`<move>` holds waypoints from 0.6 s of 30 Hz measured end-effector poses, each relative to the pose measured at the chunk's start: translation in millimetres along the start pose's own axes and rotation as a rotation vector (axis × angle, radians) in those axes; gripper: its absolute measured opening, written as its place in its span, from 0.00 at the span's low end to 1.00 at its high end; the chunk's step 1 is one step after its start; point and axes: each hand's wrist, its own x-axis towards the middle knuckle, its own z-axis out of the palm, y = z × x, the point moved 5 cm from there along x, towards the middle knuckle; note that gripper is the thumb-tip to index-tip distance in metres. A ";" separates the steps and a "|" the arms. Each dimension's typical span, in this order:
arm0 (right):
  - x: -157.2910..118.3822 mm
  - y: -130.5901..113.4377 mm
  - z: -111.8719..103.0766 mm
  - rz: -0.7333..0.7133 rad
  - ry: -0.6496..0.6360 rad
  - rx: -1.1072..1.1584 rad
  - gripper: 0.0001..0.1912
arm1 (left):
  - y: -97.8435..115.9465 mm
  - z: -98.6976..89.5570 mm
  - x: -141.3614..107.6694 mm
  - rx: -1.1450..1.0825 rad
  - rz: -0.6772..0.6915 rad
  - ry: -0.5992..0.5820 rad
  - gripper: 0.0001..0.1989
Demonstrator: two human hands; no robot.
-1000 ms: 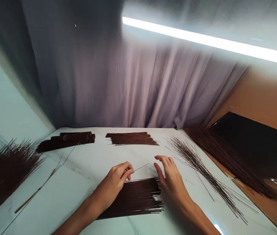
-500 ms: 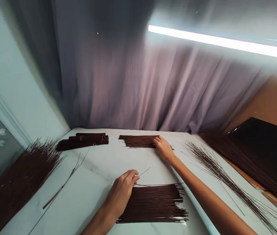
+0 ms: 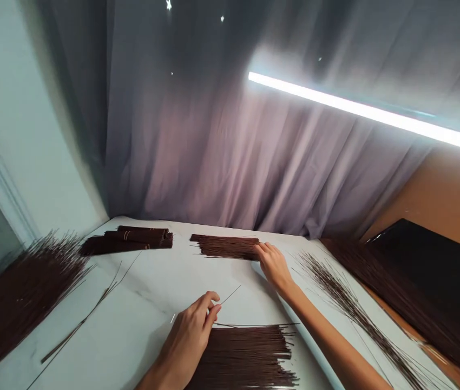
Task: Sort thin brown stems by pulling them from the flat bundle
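Far stack [image 3: 225, 247]: thin brown sticks, laid flat near the far edge of the bench [image 3: 140, 314]. Long axis left to right, roughly along that edge; right end toward the right hand.

Right hand [image 3: 274, 266]: the nearer to the far stack by a good way; arm stretched toward the far edge, fingertips at the stack's right end, fingers close together. Whether they pinch any stick, cannot tell.

Left hand [image 3: 191, 336]: well apart from the far stack, on its near side. Thumb and forefinger narrowed on one stick [image 3: 231, 294], whose free end slants toward the far right corner.

Near stack [image 3: 250, 352]: just beside the left hand, mostly to its right; axis also left to right, near side cut off by the frame.

Rolls [image 3: 136, 238]: banded, at the far left corner.

Spread bundle [image 3: 352, 309]: along the right edge, slanting.
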 end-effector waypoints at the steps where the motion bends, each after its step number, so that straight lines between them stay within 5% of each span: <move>1: -1.2 0.5 -6.9 0.002 0.028 0.010 0.08 | -0.9 -1.1 0.5 -0.001 -0.015 0.022 0.08; 6: -25.4 -5.0 -62.4 0.064 0.187 0.125 0.10 | 4.4 -7.4 0.9 -0.122 -0.077 0.081 0.11; 10: -63.0 -34.4 -105.0 0.150 0.281 0.308 0.07 | 12.9 -5.2 -1.6 -0.310 -0.152 0.047 0.17; 18: -109.7 -102.6 -103.8 0.154 0.171 0.522 0.07 | 16.8 10.0 -7.2 -0.744 -0.244 -0.096 0.21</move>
